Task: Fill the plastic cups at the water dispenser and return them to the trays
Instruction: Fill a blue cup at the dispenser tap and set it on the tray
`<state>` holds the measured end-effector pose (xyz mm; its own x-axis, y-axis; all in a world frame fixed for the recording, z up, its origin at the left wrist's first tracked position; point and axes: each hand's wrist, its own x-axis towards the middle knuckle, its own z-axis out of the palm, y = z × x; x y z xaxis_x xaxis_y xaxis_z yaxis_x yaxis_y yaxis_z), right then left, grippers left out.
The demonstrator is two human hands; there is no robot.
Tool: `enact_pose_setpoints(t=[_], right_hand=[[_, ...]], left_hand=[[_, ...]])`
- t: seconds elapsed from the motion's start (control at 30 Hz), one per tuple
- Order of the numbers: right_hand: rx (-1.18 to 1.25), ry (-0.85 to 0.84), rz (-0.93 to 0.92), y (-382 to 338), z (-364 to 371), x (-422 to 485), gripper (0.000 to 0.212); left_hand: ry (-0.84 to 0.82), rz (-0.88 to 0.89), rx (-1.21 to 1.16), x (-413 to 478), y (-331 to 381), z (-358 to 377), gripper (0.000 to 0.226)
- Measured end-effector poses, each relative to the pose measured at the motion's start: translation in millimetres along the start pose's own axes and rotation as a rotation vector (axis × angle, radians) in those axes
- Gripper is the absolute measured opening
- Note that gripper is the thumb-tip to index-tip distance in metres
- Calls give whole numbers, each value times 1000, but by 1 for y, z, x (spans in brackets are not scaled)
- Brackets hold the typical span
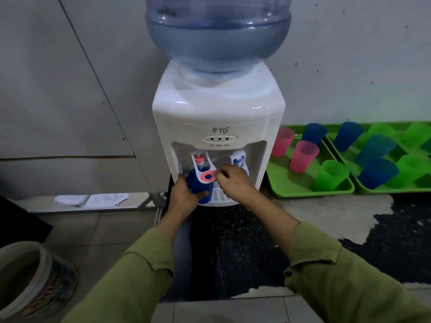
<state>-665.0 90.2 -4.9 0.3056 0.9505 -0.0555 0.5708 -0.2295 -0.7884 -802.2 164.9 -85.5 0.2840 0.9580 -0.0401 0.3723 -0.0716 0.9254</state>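
A pale bucket is sitting at the lower left corner on the tiled floor, and loose papers are lying on a low ledge along the wall, well apart from the action. At center, a person in olive sleeves is reaching both arms forward, forearms converging on the white water dispenser topped by its upturned blue bottle. The left hand is wrapping its fingers and thumb round a blue cup, holding it upright under the red-marked tap lever, just above the drip tray. The right hand, wrist slightly raised and fingers curled, is pinching the right edge of that lever's paddle; the blue tap behind it is standing untouched. Whether water is running cannot be told. A dark mat is spreading over the open floor between the arms. Just right of the dispenser, a green tray is lying with its left edge close to the cabinet, carrying two pink cups, a green cup and a second blue one, all with gaps between them. A second green tray is butting against it, crowded with blue and green cups and running out of frame at the right edge.
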Motion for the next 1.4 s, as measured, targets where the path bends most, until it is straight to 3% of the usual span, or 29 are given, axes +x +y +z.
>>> enact_pose_setpoints(t=[0.4,0.63,0.73,0.83,1.0,1.4], right_hand=[[165,160,-54,-19,-19,-6,34],[-1,623,-436,-15,-36,-20,6],[-75,821,-550,-17,-48,-15,17],[-148,960,-516,-16,-57,-7,32],[-87,855,-473,-11,-64,7,49],[-164,853,-590,14,-74,25,52]], left_hand=[[13,45,113,5,2,0,81],[31,83,211,5,5,1,81],[35,107,225,5,7,1,81],[40,118,248,5,8,0,76],[2,117,233,7,5,-6,77],[-4,79,169,6,2,-9,76]])
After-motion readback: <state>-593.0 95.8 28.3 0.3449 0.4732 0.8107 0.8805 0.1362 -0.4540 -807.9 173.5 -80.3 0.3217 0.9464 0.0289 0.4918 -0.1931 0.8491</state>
